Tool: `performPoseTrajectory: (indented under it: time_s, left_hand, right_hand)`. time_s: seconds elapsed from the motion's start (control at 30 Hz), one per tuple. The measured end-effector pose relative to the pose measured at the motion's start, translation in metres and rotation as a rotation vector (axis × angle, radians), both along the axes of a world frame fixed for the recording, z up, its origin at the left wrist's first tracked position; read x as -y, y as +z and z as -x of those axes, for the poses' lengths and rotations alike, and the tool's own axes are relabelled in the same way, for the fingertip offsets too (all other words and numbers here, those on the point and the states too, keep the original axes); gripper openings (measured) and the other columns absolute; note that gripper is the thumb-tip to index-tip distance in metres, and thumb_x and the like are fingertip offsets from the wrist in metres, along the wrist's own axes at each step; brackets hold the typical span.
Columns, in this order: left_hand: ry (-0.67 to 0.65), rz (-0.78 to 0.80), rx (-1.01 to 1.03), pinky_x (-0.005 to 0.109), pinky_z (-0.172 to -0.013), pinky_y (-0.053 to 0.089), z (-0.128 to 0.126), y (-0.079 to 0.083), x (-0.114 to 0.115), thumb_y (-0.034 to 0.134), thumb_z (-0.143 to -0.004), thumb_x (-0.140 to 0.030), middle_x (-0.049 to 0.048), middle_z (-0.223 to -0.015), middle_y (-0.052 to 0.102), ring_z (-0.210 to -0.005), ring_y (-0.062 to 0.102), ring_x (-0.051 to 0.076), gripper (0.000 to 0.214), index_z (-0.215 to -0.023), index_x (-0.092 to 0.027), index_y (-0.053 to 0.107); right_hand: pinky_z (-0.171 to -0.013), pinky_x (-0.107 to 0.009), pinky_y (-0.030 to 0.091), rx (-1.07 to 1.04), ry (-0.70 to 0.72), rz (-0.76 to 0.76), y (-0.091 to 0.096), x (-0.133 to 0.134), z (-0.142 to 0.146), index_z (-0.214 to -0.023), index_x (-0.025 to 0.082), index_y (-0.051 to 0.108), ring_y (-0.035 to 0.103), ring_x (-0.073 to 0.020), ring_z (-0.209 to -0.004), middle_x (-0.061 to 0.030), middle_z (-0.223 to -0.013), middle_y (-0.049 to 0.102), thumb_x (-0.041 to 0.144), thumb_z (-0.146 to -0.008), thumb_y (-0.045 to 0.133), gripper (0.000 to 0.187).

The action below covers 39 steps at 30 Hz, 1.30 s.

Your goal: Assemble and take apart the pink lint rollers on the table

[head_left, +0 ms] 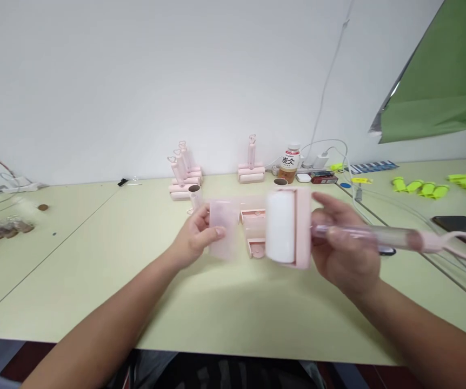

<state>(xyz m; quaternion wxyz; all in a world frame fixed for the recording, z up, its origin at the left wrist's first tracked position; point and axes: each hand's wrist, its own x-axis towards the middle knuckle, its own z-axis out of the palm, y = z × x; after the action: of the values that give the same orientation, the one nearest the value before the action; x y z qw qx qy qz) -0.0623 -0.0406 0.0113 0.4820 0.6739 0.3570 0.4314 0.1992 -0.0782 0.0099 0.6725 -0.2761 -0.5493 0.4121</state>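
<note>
A: What do we have in our right hand [348,254]?

B: Its fingers are wrapped around the clear tubular handle of a pink plastic lint roller with a white cylindrical roll [280,227]. We hold it up over the pale yellow-green surface [217,308], with the white roll toward the left and the heart-shaped loop of the handle pointing right.

A: And our left hand [194,237]?

B: Its thumb and fingers are clamped on a pale pink, translucent plastic piece [221,229]. Motion blurs its edges, so we cannot tell its exact shape. It is near the white roll, with a gap between.

A: What lies behind that gap?

B: Some pink plastic parts [257,248], on the surface between our hands. Farther back, toward the wall, we see 3 pink rollers with heart-looped handles [181,165] standing close together on the left, and 1 more pink standing roller [251,167] to their right, near a white-capped bottle with a printed label [290,162].

A: And far right?

B: Bright yellow-green pieces [426,189] lie in 2 groups.
</note>
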Motion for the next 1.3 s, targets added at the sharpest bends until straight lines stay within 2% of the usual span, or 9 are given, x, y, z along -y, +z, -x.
performPoseTrajectory:
  time_s: [0.07, 0.13, 0.2, 0.3, 0.47, 0.67, 0.83, 1.2, 1.3]
  left_hand:
    - [0.151, -0.215, -0.328, 0.037, -0.085, 0.048, 0.015, -0.002, -0.010, 0.067, -0.078, -0.041, 0.0082, -0.115, 0.065, -0.102, 0.061, 0.026, 0.052, -0.126, -0.022, 0.058]
    - [0.214, -0.388, -0.627, 0.042, -0.097, 0.043, 0.023, -0.006, -0.018, 0.066, -0.081, -0.040, 0.0087, -0.123, 0.062, -0.112, 0.056, 0.028, 0.055, -0.131, -0.023, 0.056]
    - [0.181, -0.468, -0.828, 0.045, -0.103, 0.037, 0.024, -0.012, -0.022, 0.062, -0.084, -0.041, 0.0084, -0.127, 0.063, -0.117, 0.054, 0.029, 0.051, -0.132, -0.024, 0.056]
    - [0.089, -0.494, -0.967, 0.046, -0.102, 0.036, 0.018, -0.021, -0.025, 0.059, -0.086, -0.039, 0.0072, -0.130, 0.063, -0.118, 0.054, 0.030, 0.043, -0.127, -0.026, 0.059]
    - [0.057, -0.513, -1.011, 0.044, -0.097, 0.037, 0.012, -0.029, -0.027, 0.057, -0.087, -0.037, 0.0074, -0.130, 0.063, -0.120, 0.053, 0.030, 0.040, -0.126, -0.025, 0.058]
    - [0.096, -0.511, -1.002, 0.045, -0.100, 0.036, 0.012, -0.033, -0.030, 0.056, -0.088, -0.034, 0.0067, -0.133, 0.061, -0.121, 0.051, 0.029, 0.041, -0.128, -0.025, 0.056]
    - [0.119, -0.500, -1.009, 0.047, -0.101, 0.036, 0.011, -0.035, -0.031, 0.056, -0.087, -0.033, 0.0065, -0.133, 0.061, -0.120, 0.051, 0.031, 0.042, -0.128, -0.025, 0.057]
    - [0.111, -0.498, -0.998, 0.047, -0.101, 0.036, 0.012, -0.032, -0.031, 0.058, -0.086, -0.038, 0.0067, -0.133, 0.061, -0.119, 0.052, 0.030, 0.042, -0.126, -0.024, 0.058]
    - [0.125, -0.491, -0.891, 0.049, -0.103, 0.034, 0.011, -0.025, -0.024, 0.059, -0.087, -0.041, 0.0072, -0.133, 0.061, -0.122, 0.050, 0.031, 0.040, -0.123, -0.025, 0.059]
  right_hand:
    - [-0.043, -0.030, 0.039, -0.067, -0.130, -0.023, 0.008, -0.002, -0.006, -0.110, 0.032, 0.064, 0.047, -0.0147, -0.048, 0.0021, -0.068, 0.052, 0.043, -0.075, 0.072, 0.037]
    - [-0.044, -0.033, 0.038, -0.080, -0.210, -0.039, 0.013, -0.005, -0.010, -0.108, 0.033, 0.063, 0.047, -0.0166, -0.048, 0.0008, -0.068, 0.052, 0.040, -0.079, 0.067, 0.030]
    - [-0.045, -0.034, 0.038, -0.065, -0.229, -0.027, 0.013, -0.006, -0.011, -0.107, 0.033, 0.062, 0.047, -0.0176, -0.050, -0.0001, -0.069, 0.052, 0.039, -0.082, 0.065, 0.026]
    - [-0.044, -0.033, 0.039, -0.051, -0.196, 0.004, 0.010, -0.006, -0.007, -0.104, 0.032, 0.062, 0.048, -0.0167, -0.051, 0.0004, -0.071, 0.053, 0.040, -0.079, 0.069, 0.027]
    - [-0.041, -0.031, 0.041, 0.014, -0.143, -0.017, 0.004, -0.004, 0.001, -0.103, 0.029, 0.061, 0.049, -0.0159, -0.050, 0.0015, -0.067, 0.052, 0.044, -0.075, 0.074, 0.034]
    - [-0.042, -0.031, 0.041, 0.100, -0.140, -0.023, 0.000, -0.005, -0.002, -0.104, 0.030, 0.060, 0.050, -0.0160, -0.051, 0.0006, -0.067, 0.049, 0.045, -0.081, 0.069, 0.029]
    - [-0.042, -0.032, 0.041, 0.122, -0.143, -0.002, -0.001, -0.006, 0.000, -0.101, 0.030, 0.061, 0.049, -0.0168, -0.051, 0.0001, -0.066, 0.050, 0.048, -0.079, 0.069, 0.030]
    - [-0.043, -0.030, 0.046, 0.179, -0.117, 0.041, -0.005, -0.005, 0.000, -0.103, 0.026, 0.059, 0.053, -0.0154, -0.049, 0.0008, -0.066, 0.055, 0.053, -0.078, 0.070, 0.038]
    - [-0.043, -0.028, 0.047, 0.201, -0.067, 0.066, -0.009, -0.006, 0.000, -0.105, 0.025, 0.058, 0.054, -0.0148, -0.050, 0.0014, -0.066, 0.056, 0.054, -0.079, 0.070, 0.040]
